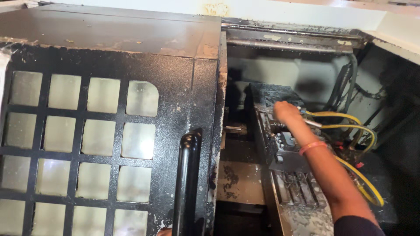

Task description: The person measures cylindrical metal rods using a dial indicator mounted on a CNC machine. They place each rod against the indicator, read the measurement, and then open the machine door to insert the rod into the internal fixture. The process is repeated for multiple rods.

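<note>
While the black sliding machine door (109,131) is standing open, the right hand (286,111) is reaching onto the grimy, chip-covered metal tool block (280,131); whether its fingers are gripping, I cannot tell. Judging by this, withdrawing past the yellow hoses (350,126) needs care.

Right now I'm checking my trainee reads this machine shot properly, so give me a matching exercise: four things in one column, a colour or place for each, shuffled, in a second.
Things:
1. door handle
2. wristband
3. hoses
4. right hand

Colour or place:
A. yellow, curving to the right of the arm
B. glossy black, upright on the door's edge
C. pink, around the forearm
D. inside the machine, on the dark tool block

Pairs: 1-B, 2-C, 3-A, 4-D
</note>
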Tool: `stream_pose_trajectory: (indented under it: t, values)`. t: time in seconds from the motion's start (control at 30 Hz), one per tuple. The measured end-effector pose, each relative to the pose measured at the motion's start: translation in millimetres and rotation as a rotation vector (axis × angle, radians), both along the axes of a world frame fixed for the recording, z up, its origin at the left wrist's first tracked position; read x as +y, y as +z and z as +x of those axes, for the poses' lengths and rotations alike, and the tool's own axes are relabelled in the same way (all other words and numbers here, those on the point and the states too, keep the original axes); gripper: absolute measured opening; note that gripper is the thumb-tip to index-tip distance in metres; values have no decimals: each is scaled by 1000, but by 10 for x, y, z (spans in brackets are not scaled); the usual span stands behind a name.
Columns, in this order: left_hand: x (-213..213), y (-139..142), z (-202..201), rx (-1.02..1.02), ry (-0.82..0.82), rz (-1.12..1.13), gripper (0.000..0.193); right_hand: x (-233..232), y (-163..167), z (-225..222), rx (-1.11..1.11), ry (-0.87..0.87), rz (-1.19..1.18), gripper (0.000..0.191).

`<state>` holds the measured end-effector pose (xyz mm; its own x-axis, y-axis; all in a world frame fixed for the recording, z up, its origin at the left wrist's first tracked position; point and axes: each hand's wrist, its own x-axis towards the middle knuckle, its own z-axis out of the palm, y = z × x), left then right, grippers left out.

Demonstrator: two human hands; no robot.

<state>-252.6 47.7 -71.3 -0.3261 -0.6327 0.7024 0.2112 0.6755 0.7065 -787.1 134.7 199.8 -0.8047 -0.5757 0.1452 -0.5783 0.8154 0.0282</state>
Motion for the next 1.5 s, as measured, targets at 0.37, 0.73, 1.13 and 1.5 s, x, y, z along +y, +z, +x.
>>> stream_pose_trajectory:
  t: [0.37, 0.73, 1.13, 1.5]
  values:
    - [1, -101, -31, -14, -13, 15, 60, 11, -666, -693, 136, 122, 310, 27]
    - [84, -74, -115, -17, -6, 8, 61, -54, -398, -586, -85, 177, 11, 27]
    - [77, 42, -74, 22, 24, 1, 63, -87, -523, -513, 113, 203, 123, 23]
    - [514, 936, 167, 8, 18, 98, 55, 316, 98, 698, 45, 351, -444, 22]
